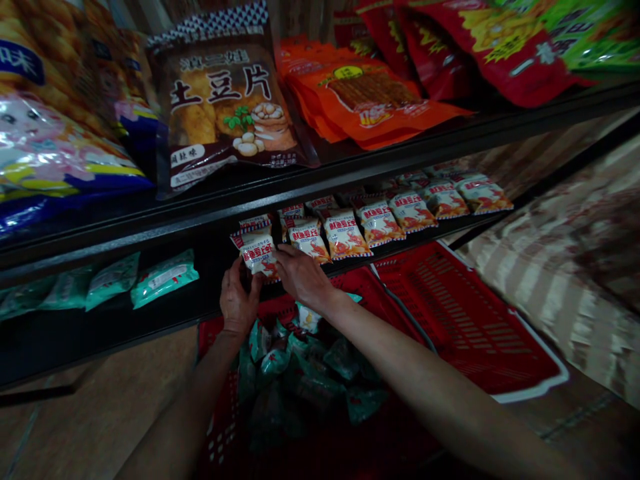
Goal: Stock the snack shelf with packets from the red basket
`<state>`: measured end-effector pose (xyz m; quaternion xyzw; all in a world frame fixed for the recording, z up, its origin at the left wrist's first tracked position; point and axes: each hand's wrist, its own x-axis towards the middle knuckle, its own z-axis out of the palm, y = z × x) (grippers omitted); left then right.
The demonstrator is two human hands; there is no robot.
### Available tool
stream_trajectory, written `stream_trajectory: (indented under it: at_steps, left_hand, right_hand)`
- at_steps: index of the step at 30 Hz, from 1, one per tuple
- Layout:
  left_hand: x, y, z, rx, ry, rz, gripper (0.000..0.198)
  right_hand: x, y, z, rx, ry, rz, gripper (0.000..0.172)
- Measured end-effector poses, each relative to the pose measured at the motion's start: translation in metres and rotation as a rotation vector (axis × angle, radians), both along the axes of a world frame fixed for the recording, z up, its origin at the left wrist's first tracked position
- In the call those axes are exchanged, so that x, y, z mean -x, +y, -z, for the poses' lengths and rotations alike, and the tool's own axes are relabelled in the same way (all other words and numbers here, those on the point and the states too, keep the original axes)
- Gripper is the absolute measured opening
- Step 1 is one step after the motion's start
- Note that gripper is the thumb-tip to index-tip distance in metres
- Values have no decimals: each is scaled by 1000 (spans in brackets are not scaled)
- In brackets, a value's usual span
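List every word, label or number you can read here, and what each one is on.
"滇二娃": brown bag.
"土豆片": same bag, larger lettering.
"辣味": same bag, white oval; the character before it is unclear.
"味": blue label on the far-left bag; the rest is unclear.
"鱿鱼爱上": small white packets; the last character is unclear.
"一": front red bag; the next character is unclear.
Too small or blurred: orange packets, green bag, teal packets.

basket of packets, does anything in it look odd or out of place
One pale packet stands out atop the green packets in the basket, near the right hand; its colour differs. No spill shows, but the bottom is dark.
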<state>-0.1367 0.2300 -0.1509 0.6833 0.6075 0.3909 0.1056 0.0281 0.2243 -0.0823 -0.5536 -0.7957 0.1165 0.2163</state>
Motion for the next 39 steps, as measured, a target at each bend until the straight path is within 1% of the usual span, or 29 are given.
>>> stream_trajectory:
  at_steps: [3, 5, 7, 11, 13, 15, 18, 22, 25, 28, 31, 34, 39]
  left_hand:
    - [0, -3, 0, -26, 21, 9, 59]
    - [1, -5, -1, -60, 38, 38, 61]
    - [2, -7, -2, -102, 72, 89, 56]
    - [5, -7, 0, -145, 128, 166, 49]
    - [6, -6, 2, -148, 123, 169, 48]
    - [7, -5, 3, -144, 100, 172, 48]
    - [8, -5, 3, -125, 51, 151, 49]
    - [10, -5, 3, -99, 12, 107, 50]
    - [13, -3, 3, -111, -28, 103, 45]
    - [16, 3, 1, -106, -74, 69, 41]
    - [20, 8, -4, -71, -93, 79, 42]
    - [23, 10, -8, -50, -86, 93, 45]
    - [20, 7, -6, -77, -42, 121, 47]
  right_hand:
    - [4, 2, -4, -126, -36, -2, 38]
    - [10, 4, -7, -158, -44, -29, 42]
    - [16, 6, -8, -158, -42, -44, 44]
    - [27, 9, -2, -77, -41, -17, 43]
    - [30, 10, 2, -63, -21, -9, 43]
    - [32, 13, 6, -84, 24, -4, 44]
    - [33, 19, 11, -117, 142, 48, 44]
    - [30, 27, 17, -96, 317, 164, 44]
    - [22, 27, 21, -99, 396, 143, 44]
    - [13, 21, 24, -100, 448, 126, 48]
    - [6, 14, 26, -81, 438, 127, 50]
    - [2, 10, 27, -51, 400, 129, 47]
    - [1, 5, 21, -48, 357, 145, 43]
